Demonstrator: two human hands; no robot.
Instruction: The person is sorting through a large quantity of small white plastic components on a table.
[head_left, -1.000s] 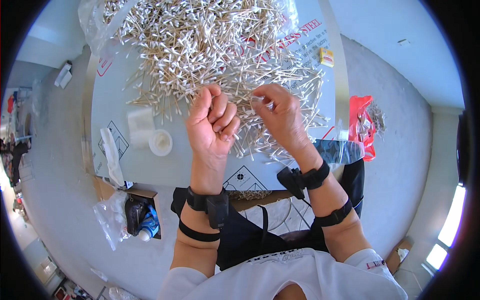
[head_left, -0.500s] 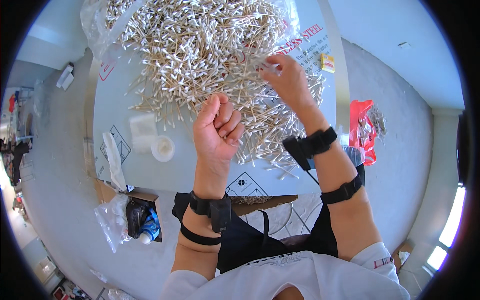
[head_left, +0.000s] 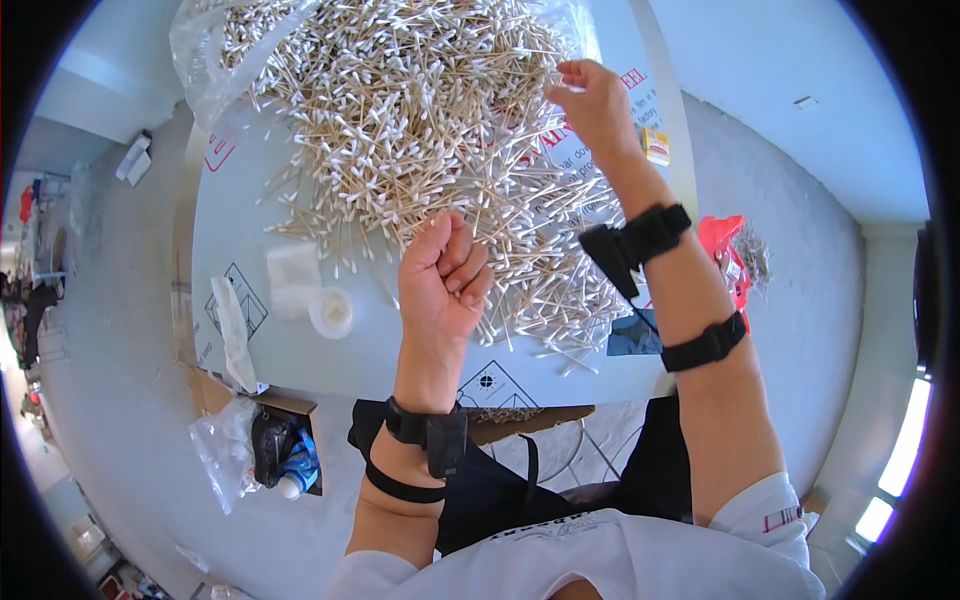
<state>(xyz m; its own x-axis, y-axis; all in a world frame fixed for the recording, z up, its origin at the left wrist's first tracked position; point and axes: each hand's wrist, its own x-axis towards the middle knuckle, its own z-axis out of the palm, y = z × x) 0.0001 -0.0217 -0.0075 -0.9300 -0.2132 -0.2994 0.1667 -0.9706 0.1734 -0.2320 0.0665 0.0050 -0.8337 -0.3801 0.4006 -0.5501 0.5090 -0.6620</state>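
A large heap of cotton swabs [head_left: 400,110] with white tips and pale sticks spreads over the table [head_left: 380,365]. My left hand [head_left: 443,275] is closed at the near edge of the heap, palm up, thumb pressed to the curled index finger. Whatever it may hold is hidden. Beyond it to the right, my right hand [head_left: 598,105] reaches to the heap's right side. Its thumb and fingertips are apart, and I make out nothing between them. Left of my left hand lie a small round white container [head_left: 331,313] and a translucent white packet [head_left: 293,283].
A clear plastic bag [head_left: 205,75] lies at the far left of the heap. A white strip [head_left: 232,335] rests near the table's left edge. A small yellow box [head_left: 656,147] sits by the right edge. Below left stands a carton with a blue bottle [head_left: 298,470]; a red bag [head_left: 722,240] is at right.
My right hand has moved away from me and slightly right, from the loose swabs to the heap's right edge. My left hand stays closed in nearly the same place. The view has shifted slightly.
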